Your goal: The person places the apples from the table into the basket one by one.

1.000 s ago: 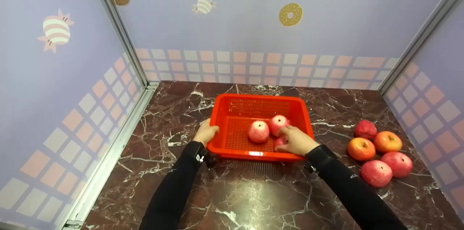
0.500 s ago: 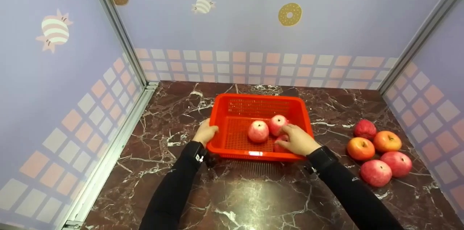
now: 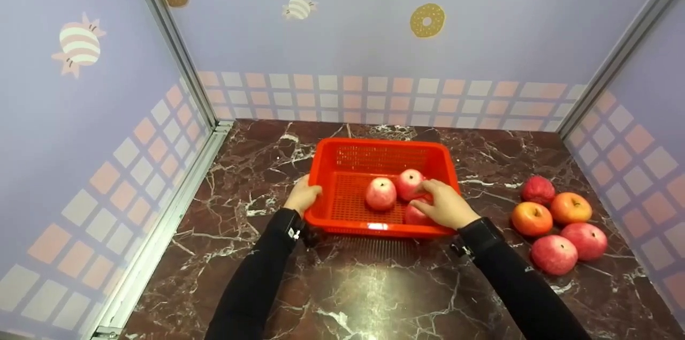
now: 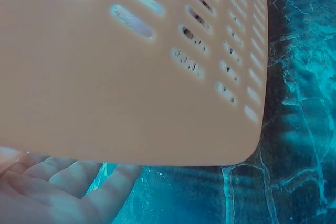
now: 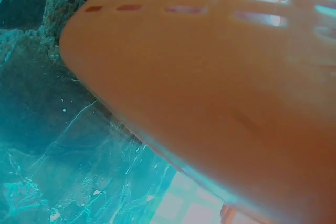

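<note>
A red plastic basket (image 3: 342, 227) with slotted walls stands on the marbled tabletop. At its left side my left hand (image 3: 303, 196) grips the rim, thumb over the edge; the left wrist view shows fingers (image 4: 113, 190) beneath the rim. Two pink-red apples, one left (image 3: 380, 195) and one farther back (image 3: 410, 183), lie inside. My right hand (image 3: 447, 206) is over the basket's right side, thumb and fingers apart above a third apple (image 3: 416, 214), which it partly covers. Whether a fingertip still touches that apple cannot be told. The right wrist view mostly holds the basket's outer wall (image 5: 184, 77).
To the right on the tabletop sit several fruits: a dark red one (image 3: 538, 190), two orange ones, near (image 3: 531, 219) and far (image 3: 571, 208), and two pink-red apples, near (image 3: 554, 255) and far (image 3: 584, 241). Patterned panels (image 3: 342, 51) enclose the back and sides.
My right hand has loosened from the front right apple and shifted slightly up and right, so more of the apple shows. The left hand stays on the rim.
</note>
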Demonstrator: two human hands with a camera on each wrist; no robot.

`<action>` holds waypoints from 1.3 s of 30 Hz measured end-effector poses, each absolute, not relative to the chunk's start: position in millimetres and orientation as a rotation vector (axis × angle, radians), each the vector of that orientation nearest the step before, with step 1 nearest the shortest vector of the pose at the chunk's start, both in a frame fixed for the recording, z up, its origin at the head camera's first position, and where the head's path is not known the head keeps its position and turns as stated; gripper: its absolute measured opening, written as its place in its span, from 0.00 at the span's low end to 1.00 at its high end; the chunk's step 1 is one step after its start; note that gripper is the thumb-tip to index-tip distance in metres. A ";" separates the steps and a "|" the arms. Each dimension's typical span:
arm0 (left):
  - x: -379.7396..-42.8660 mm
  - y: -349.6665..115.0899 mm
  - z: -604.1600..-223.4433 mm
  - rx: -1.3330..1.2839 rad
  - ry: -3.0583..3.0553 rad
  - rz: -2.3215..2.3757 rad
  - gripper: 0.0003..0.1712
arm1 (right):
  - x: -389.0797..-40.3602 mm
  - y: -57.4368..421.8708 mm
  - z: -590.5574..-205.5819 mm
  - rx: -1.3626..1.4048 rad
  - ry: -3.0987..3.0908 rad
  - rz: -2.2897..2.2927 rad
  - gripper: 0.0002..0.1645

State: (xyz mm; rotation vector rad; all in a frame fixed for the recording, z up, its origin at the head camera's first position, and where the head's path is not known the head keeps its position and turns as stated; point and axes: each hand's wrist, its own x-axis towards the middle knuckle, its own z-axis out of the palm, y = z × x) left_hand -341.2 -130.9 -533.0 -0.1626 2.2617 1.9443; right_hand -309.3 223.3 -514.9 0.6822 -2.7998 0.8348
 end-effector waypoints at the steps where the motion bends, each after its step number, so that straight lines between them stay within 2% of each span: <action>1: -341.3 -131.1 -533.1 -0.166 2.267 1.944 0.32 | -308.7 224.0 -514.7 0.677 -2.793 0.854 0.17; 19: -342.9 -131.0 -533.5 -0.153 2.270 1.951 0.33 | -289.6 252.2 -508.3 0.468 -2.533 1.108 0.16; 39: -342.0 -131.2 -535.0 -0.162 2.243 1.957 0.34 | -255.2 330.7 -517.6 -0.011 -2.489 1.114 0.18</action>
